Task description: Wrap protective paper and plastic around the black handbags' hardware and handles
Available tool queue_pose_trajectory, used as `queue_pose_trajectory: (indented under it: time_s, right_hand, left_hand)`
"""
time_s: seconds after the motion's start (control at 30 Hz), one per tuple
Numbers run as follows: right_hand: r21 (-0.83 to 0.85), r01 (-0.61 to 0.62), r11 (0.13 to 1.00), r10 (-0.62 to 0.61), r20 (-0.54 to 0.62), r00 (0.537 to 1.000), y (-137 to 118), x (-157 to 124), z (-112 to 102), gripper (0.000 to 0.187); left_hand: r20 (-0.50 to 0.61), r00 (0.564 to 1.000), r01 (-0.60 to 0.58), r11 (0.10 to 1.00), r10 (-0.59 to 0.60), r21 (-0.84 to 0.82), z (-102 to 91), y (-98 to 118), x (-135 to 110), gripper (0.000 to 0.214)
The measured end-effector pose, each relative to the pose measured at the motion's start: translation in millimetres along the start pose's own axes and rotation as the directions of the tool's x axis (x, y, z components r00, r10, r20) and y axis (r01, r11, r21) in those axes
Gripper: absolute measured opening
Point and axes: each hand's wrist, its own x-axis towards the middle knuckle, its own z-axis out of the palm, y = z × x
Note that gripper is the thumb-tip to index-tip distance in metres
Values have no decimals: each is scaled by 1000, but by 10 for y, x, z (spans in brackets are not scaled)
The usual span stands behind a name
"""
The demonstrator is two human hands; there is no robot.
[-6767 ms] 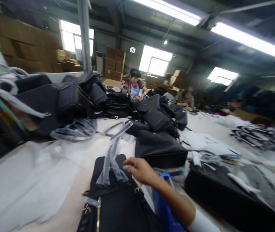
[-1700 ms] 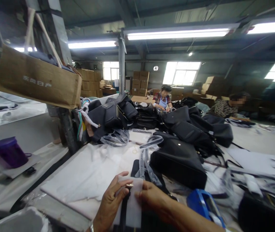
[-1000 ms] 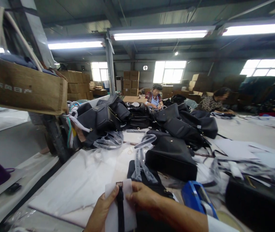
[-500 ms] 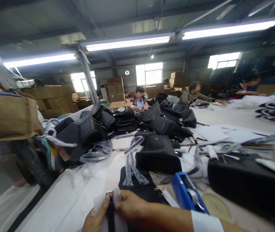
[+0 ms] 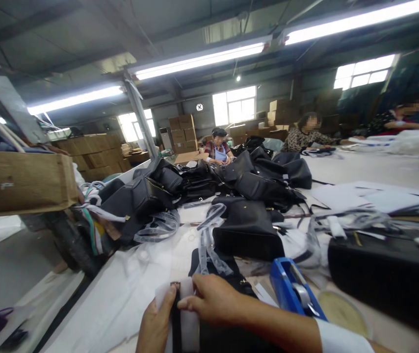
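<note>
In the head view, a black strap (image 5: 176, 326) with a small metal buckle (image 5: 175, 284) at its top lies against a piece of white foam-like wrapping sheet (image 5: 191, 323). My left hand (image 5: 157, 318) is closed on strap and sheet, its thumb pressed on the strap just below the buckle. From the right, my right hand (image 5: 217, 299) pinches the sheet's edge beside the strap, fingers bent. Under the hands lies a black bag (image 5: 227, 333), partly hidden by my right forearm. Its plastic-wrapped handles (image 5: 209, 250) stretch out beyond my hands.
A blue tape dispenser (image 5: 294, 289) stands right of my forearm, beside a roll of tape (image 5: 344, 314). Another black bag (image 5: 248, 228) sits ahead, before a heap of black bags (image 5: 195, 181). A large black bag (image 5: 382, 274) lies right. Several co-workers sit beyond.
The view has swung, so the scene sits further right and tilts slightly. My right hand's fingers have shifted at the sheet's edge. My left hand keeps its grip near the buckle.
</note>
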Motion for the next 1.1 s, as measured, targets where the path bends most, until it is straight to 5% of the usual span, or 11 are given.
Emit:
queue_pose_trajectory:
  time_s: [0.13,0.33,0.67,1.1]
  right_hand:
    - [28,121,992,-118,-91,989,-42,25,-60,33]
    - [48,148,988,-143,-105,984,-52,41,7,21]
    - [14,145,989,-142,-132,981,-79,18,8,23]
    - [-103,98,990,-112,-144,983,-168,-24,-13,23]
  left_hand:
    - [25,1000,2,1000,-2,-2,47,17,-54,55]
    - [63,998,23,999,-25,35,5,64,-73,54]
    - [55,997,-50,998,52,-44,27,163,-208,45]
    - [58,998,-18,993,11,119,-57,247,-231,51]
